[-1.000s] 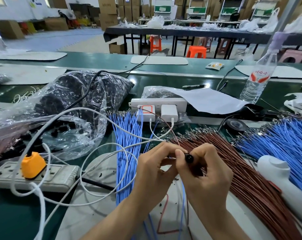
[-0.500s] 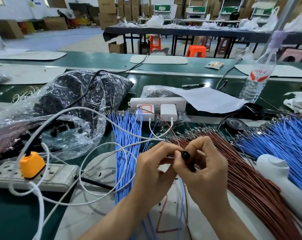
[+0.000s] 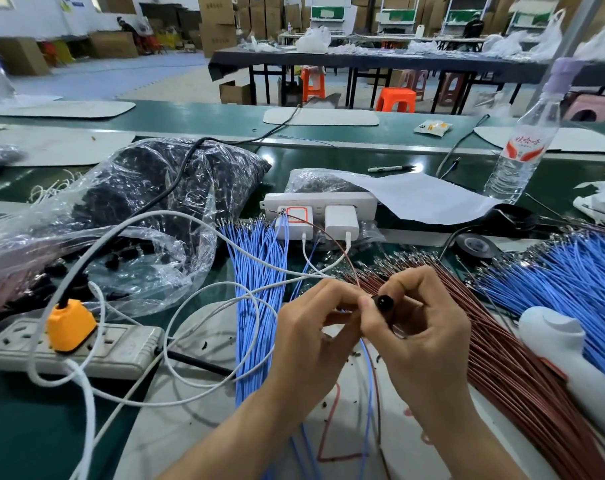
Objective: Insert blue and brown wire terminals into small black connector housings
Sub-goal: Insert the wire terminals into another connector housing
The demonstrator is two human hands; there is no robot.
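Right hand (image 3: 422, 341) pinches a small round black housing (image 3: 384, 302), left hand (image 3: 311, 334) a blue wire (image 3: 369, 382) beside it; clear plastic bag (image 3: 148, 209) of black parts farther left.

The green bench (image 3: 24, 427) carries a pale mat (image 3: 197, 427) at its near edge. A blue wire bundle (image 3: 256, 306) lies across the mat's left part, a brown wire bundle (image 3: 519, 368) fans out to the right, and a second blue bundle (image 3: 578, 282) lies beyond it. At the left sits a grey power strip (image 3: 121, 348) (an orange plug (image 3: 70, 323) in one socket), and behind it a clear bag of black housings (image 3: 138, 188). Further back are a white power strip (image 3: 320, 199), a paper sheet (image 3: 415, 199), a marker (image 3: 391, 168), a tape roll (image 3: 474, 245) and an upright water bottle (image 3: 516, 157)
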